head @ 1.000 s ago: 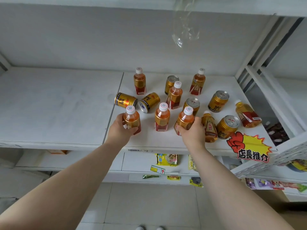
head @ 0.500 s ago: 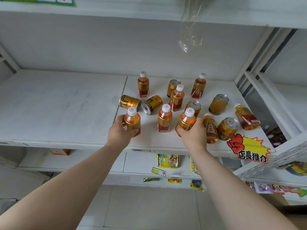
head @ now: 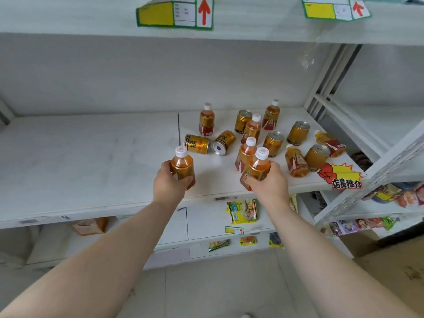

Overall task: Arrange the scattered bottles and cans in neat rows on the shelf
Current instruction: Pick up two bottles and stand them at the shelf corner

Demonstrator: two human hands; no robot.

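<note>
Our left hand (head: 171, 188) wraps a white-capped plastic bottle of amber tea (head: 182, 166); our right hand (head: 267, 188) clasps a matching second bottle (head: 258, 166), both at the front edge of the white shelf (head: 91, 161). Behind them we judge nothing aligned yet: two gold cans (head: 210, 143) lie toppled, one bottle (head: 330, 144) lies flat right of them, and the rest stand scattered. Every bottle looks full and capped.

Bottles and cans occupy the right half of the shelf (head: 91, 157). Two cans (head: 196, 143) (head: 223, 143) lie on their sides at the cluster's left; a tipped bottle (head: 330, 143) lies at far right, behind the promotional tag (head: 341, 177)
</note>
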